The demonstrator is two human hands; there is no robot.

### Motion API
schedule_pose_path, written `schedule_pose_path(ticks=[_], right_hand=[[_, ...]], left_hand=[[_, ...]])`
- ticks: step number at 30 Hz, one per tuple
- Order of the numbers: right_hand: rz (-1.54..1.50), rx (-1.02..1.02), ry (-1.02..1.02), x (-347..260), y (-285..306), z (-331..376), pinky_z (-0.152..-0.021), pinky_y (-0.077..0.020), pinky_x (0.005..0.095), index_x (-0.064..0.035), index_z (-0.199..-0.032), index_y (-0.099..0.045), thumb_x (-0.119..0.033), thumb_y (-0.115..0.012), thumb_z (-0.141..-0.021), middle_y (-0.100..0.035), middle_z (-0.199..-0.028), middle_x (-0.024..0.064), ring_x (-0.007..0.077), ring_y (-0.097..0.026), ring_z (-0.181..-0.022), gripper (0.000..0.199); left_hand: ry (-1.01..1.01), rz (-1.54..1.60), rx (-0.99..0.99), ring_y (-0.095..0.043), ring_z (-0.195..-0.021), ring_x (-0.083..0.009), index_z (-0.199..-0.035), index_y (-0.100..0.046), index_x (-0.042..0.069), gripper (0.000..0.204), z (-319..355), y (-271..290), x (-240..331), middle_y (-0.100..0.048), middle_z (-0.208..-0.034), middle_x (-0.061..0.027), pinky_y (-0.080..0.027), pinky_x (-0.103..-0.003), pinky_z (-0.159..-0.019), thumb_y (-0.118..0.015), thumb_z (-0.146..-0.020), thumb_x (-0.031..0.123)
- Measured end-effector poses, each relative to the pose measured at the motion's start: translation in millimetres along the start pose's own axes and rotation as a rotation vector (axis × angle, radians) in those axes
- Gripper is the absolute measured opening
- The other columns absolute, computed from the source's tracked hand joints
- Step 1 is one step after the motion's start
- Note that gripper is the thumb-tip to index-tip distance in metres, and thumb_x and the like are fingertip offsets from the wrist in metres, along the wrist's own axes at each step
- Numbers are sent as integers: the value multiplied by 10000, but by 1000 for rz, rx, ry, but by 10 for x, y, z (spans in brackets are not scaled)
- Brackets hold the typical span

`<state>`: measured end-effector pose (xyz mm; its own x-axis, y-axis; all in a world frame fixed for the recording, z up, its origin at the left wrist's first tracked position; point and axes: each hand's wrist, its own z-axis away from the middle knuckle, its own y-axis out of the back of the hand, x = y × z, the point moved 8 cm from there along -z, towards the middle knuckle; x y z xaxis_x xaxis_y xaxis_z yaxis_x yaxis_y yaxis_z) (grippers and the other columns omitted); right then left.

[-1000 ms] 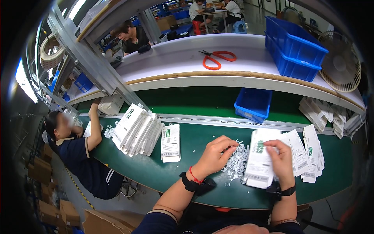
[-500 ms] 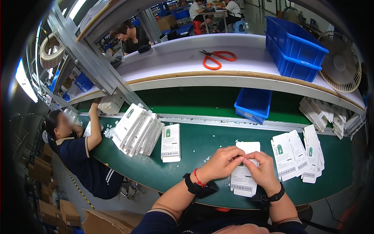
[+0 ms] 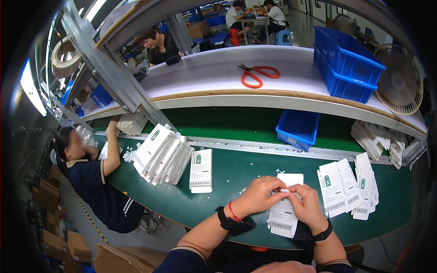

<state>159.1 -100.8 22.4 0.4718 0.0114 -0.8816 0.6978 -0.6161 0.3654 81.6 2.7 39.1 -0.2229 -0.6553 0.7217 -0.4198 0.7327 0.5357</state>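
Fingertips meeting, my left hand [image 3: 258, 195] and my right hand [image 3: 307, 205] pinch a small white piece [image 3: 284, 190], too small to name surely. Beneath them a flat white printed box [image 3: 282, 222] lies on the green table, partly covered by my fingers. A thin white string loop [image 3: 280, 171] shows at its far end. Right of my hands, several similar flat boxes [image 3: 334, 189] lie overlapping. To the left a single box [image 3: 200, 170] lies face up, beside a large leaning stack of such boxes [image 3: 161, 154].
Clear plastic bits [image 3: 130, 154] lie by the stack. A blue bin [image 3: 297, 129] sits under the shelf; stacked blue bins [image 3: 348, 63], red-handled scissors [image 3: 255, 75] and a fan [image 3: 398, 82] stand above. A co-worker [image 3: 93, 168] works at the left end.
The small white piece now shows between my fingertips, which have parted slightly. A string loop has come into sight at the box's far end. The whole view has shifted slightly.
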Motion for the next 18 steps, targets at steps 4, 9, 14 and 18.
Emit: schedule_pose_path(ticks=[4, 9, 14, 18], right_hand=[[28, -31, -14, -5, -17, -6, -621, -477, 338, 0, -865, -648, -45, -605, -833, -630, -767, 168, 299, -631, -700, 70], [75, -26, -13, -10, 13, -7, -608, -470, 345, 1, -836, -635, -51, -607, -827, -622, -750, 165, 302, -620, -678, 60], [100, -22, 7, -47, -10, -13, -599, -464, 349, 0, -814, -625, -53, -612, -818, -617, -736, 166, 310, -611, -664, 54], [118, -2, 25, -50, -7, -20, -598, -453, 332, 2, -807, -627, -56, -620, -814, -615, -725, 156, 279, -607, -664, 59]], left_hand=[[28, -15, -2, -605, -647, -253, -849, -657, 24, 123, 20, -10, -40, -628, -717, -111, -477, -335, -609, -689, -803, 134], [13, -32, -17, -599, -669, -258, -869, -662, 34, 110, 15, -37, -30, -632, -740, -108, -473, -340, -629, -663, -816, 131], [10, -60, -12, -594, -682, -268, -879, -665, 47, 112, 41, -22, -46, -634, -752, -97, -470, -346, -651, -659, -811, 135], [-34, -70, -1, -593, -699, -277, -875, -657, 45, 110, 30, -10, -13, -626, -749, -99, -467, -353, -672, -651, -805, 129]])
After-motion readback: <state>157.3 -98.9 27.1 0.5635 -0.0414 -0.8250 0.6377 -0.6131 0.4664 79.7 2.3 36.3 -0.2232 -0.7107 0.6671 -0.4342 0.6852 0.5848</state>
